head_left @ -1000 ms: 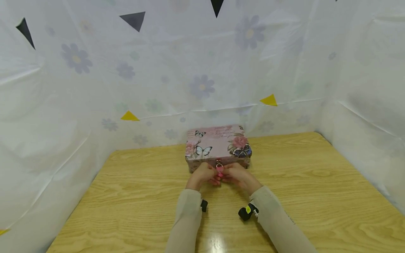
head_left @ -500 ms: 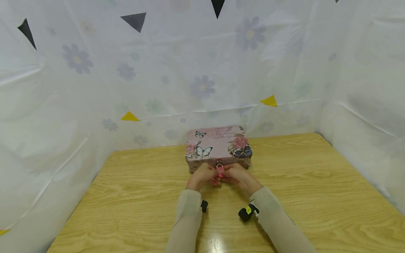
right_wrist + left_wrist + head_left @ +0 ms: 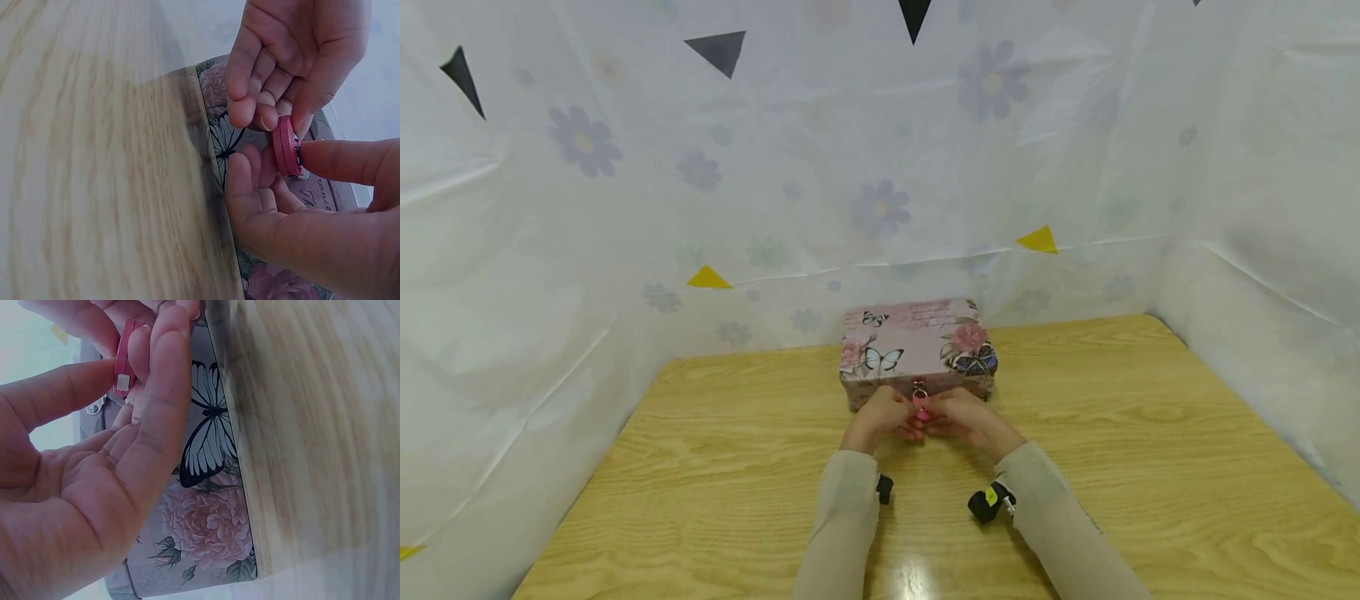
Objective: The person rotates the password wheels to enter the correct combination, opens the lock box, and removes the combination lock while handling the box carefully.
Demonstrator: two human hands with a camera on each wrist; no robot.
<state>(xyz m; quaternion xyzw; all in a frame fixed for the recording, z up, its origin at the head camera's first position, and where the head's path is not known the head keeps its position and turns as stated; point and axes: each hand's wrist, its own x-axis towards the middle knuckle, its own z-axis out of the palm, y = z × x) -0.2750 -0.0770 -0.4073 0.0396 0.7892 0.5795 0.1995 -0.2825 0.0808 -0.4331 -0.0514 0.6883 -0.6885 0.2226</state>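
Note:
A pink padlock (image 3: 922, 406) hangs by its silver shackle at the metal clasp (image 3: 920, 385) on the front of a pink box (image 3: 910, 337) with printed butterflies and roses. My left hand (image 3: 882, 412) pinches the padlock from the left between thumb and fingers. From the other side my right hand (image 3: 967, 416) holds it too, its thumb on the padlock's face in the right wrist view. That face shows small dark and silver parts, half covered by the thumbs. The fingertips of both hands nearly meet behind the padlock (image 3: 286, 147). The box lid is down.
The box stands near the back edge of a wood-grain table (image 3: 737, 467). Behind it hangs a white flowered curtain (image 3: 790, 208) with black and yellow triangles. Black wrist cameras (image 3: 988, 502) sit under the sleeves.
Both hands stay at the padlock, with only slight shifts of the right hand and of the padlock's tilt. The box has not moved.

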